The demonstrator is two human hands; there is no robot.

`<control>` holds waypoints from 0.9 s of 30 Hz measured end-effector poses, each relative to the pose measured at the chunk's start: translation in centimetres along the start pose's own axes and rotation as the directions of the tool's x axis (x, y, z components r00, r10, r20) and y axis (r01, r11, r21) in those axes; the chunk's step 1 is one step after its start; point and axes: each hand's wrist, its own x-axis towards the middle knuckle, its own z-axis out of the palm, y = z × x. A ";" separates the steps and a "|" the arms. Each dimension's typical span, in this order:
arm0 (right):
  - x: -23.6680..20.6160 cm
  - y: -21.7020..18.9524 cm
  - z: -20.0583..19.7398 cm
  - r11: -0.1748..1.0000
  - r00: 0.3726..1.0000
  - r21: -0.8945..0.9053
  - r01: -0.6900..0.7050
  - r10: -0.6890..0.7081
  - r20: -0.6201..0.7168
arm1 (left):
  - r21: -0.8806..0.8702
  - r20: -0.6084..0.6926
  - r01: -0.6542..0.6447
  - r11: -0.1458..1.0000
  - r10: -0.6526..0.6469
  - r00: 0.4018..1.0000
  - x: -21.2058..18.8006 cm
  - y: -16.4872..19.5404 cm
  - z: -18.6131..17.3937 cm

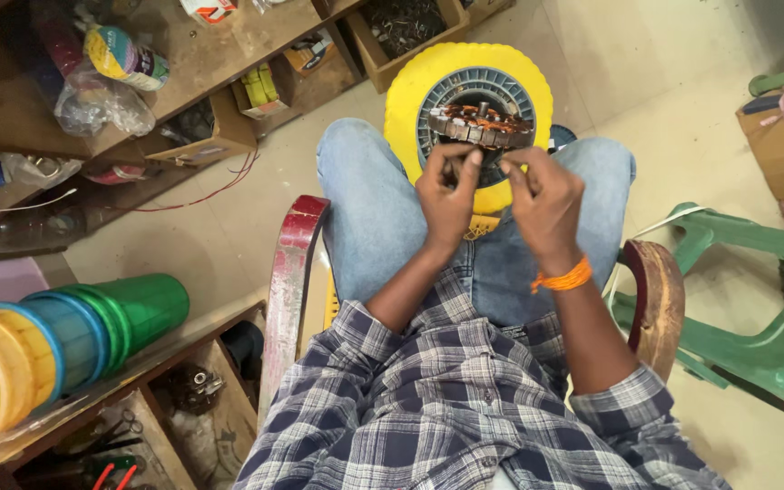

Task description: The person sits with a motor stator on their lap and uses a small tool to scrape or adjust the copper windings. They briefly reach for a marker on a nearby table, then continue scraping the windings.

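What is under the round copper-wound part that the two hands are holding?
Under the wound stator, held by the left hand and right hand, a yellow round stool with a grey ribbed centre stands on the floor. The stator and the hands cover the stool's middle.

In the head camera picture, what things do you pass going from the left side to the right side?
Stacked plastic cups → red chair armrest → left hand → right hand → orange wristband → green plastic chair. The hands hold a copper-wound motor stator over a yellow stool.
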 end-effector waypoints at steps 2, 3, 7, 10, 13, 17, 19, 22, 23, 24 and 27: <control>-0.9 0.1 0.6 0.997 1.000 0.074 -0.007 0.008 -0.017 | 0.205 0.123 -0.234 0.950 0.212 0.969 0.0 0.6 -0.8; -1.2 0.2 0.7 0.994 1.000 0.110 -0.010 0.012 -0.026 | 0.286 0.215 -0.400 0.871 0.348 0.912 0.5 0.7 -1.3; -2.0 0.2 0.7 0.993 0.995 0.053 -0.103 0.104 -0.006 | 0.361 0.440 -0.729 0.581 0.583 0.683 2.4 0.8 -2.4; -2.0 -0.8 -0.3 0.997 0.998 0.047 -0.059 0.059 0.003 | 0.341 0.423 -0.748 0.569 0.618 0.663 2.7 0.6 -2.5; -1.2 -2.0 -2.2 0.998 0.998 0.016 0.057 -0.058 0.031 | 0.309 0.312 -0.640 0.704 0.561 0.767 2.3 0.0 -2.3; 0.9 -2.5 -3.1 0.987 0.991 -0.114 0.116 -0.107 0.079 | 0.173 0.058 -0.239 0.956 0.233 0.971 1.0 -1.0 -1.2; 2.8 -2.2 -2.5 0.982 0.986 -0.106 0.156 -0.148 0.079 | 0.072 -0.003 -0.120 0.990 0.120 0.993 0.6 -1.4 -0.7; 5.6 -1.4 -1.0 0.989 0.986 -0.017 0.148 -0.146 0.080 | -0.024 -0.073 -0.003 1.000 0.001 0.997 0.4 -1.4 0.0; 6.4 -1.0 -0.6 0.994 0.990 0.004 0.108 -0.107 0.094 | -0.046 -0.098 0.024 0.999 -0.029 0.995 0.4 -1.4 0.2; 7.2 -0.6 -0.2 0.997 0.991 0.025 0.066 -0.069 0.111 | -0.073 -0.095 0.037 0.997 -0.044 0.994 0.4 -1.3 0.3; 8.2 0.4 0.3 0.989 0.987 0.123 -0.080 0.062 0.146 | -0.128 -0.082 0.076 0.989 -0.087 0.993 0.4 -1.0 0.6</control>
